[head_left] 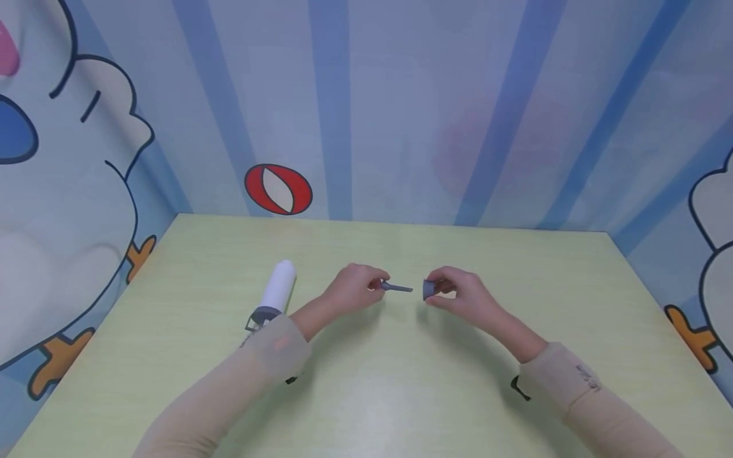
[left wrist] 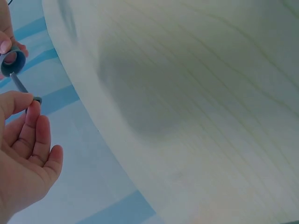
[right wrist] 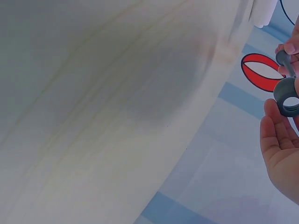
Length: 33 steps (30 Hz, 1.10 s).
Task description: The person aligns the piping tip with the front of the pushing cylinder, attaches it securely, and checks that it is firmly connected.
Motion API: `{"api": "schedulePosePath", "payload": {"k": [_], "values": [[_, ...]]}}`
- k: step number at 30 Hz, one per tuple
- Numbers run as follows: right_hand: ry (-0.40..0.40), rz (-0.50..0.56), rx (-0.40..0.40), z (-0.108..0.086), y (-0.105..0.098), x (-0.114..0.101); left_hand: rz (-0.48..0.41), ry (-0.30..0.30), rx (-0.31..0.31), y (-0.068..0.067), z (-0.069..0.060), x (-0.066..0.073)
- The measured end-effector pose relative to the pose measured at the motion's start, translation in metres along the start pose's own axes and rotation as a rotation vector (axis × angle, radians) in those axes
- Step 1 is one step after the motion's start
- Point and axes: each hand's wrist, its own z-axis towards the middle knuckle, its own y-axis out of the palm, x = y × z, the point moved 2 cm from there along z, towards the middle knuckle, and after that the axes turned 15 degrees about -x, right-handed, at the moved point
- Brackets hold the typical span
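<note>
Between thumb and fingertips the left hand (head_left: 356,289) pinches the round end of a thin grey-blue stick-like part (head_left: 399,288), whose tip points right. Facing that tip, a small gap away, is a short grey ring (head_left: 428,290) that the right hand (head_left: 466,298) holds by its side. In the left wrist view the ring (left wrist: 12,63) shows as a hollow cup shape just above the stick's tip. The right wrist view shows a hole through the ring (right wrist: 281,95), with the stick's disc-shaped end (right wrist: 282,57) in the left hand above. Both hands are raised over the table.
A white cylinder (head_left: 279,286) with a dark grey end and a small handle-like frame lies on the pale table (head_left: 378,394), left of the left forearm. A printed backdrop (head_left: 389,114) stands behind the table and at both sides.
</note>
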Motion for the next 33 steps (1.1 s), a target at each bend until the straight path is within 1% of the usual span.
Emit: {"api": "schedulePosePath", "payload": {"k": [6, 14, 21, 24, 30, 33], "values": [[-0.012, 0.017, -0.004, 0.003, 0.004, -0.006, -0.019, -0.017, 0.000, 0.000, -0.002, 0.004], [-0.040, 0.029, 0.001, 0.005, 0.009, -0.011, -0.049, -0.015, 0.004, 0.002, -0.003, 0.007], [-0.073, 0.025, 0.013, 0.008, 0.013, -0.013, -0.011, 0.027, 0.042, 0.004, -0.003, 0.008], [-0.088, 0.019, 0.012, 0.009, 0.015, -0.014, -0.014, 0.038, 0.051, 0.004, -0.004, 0.009], [-0.095, 0.026, -0.005, 0.013, 0.019, -0.015, -0.043, 0.033, 0.044, 0.006, -0.005, 0.010], [-0.095, 0.025, -0.008, 0.014, 0.021, -0.017, -0.036, 0.054, 0.060, 0.007, -0.005, 0.010]]}}
